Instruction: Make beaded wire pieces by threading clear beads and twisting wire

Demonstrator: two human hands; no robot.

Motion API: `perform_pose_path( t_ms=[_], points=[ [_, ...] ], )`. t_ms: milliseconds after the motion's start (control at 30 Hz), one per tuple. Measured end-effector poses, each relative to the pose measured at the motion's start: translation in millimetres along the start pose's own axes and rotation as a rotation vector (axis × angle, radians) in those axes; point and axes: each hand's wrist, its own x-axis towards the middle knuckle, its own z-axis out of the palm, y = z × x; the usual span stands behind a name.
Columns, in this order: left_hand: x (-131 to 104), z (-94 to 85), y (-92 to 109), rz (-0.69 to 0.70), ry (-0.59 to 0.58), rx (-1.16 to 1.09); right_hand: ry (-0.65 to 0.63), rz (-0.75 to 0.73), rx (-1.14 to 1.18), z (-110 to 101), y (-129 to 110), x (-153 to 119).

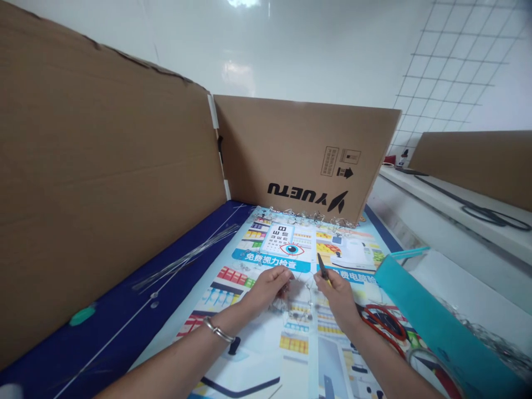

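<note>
Wire strand (311, 299), seemingly light, springy and easily bent, is pinched over the printed sheet (257, 343) by the left hand (266, 287), best gripped along bare wire, while a dark pointed tool (321, 265) is clasped in the right hand (338, 296).

Both forearms reach forward, hands (272, 285) (337, 293) close together (fingers (286, 274) curled).

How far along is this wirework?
Wire pieces along the cardboard panel look done. The left hand holds a beaded wire piece; the right hand, a dark-tipped tool. Straight wires on the blue cloth look unworked. I can't tell whether the teal box's contents are finished.
</note>
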Motion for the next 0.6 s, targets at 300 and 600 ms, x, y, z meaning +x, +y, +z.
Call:
perform_pose_path(
  t_ms=[300, 600],
  points=[
    [0.4, -1.1, -1.4, -0.001, -0.023, 0.018, 0.019, 0.011, -0.033, -0.6, 0.3, 1.4],
    [-0.1, -0.1, 0.4, 0.010, -0.006, 0.123, 0.024, -0.005, -0.019, 0.7, 0.0, 0.7]
  ],
)
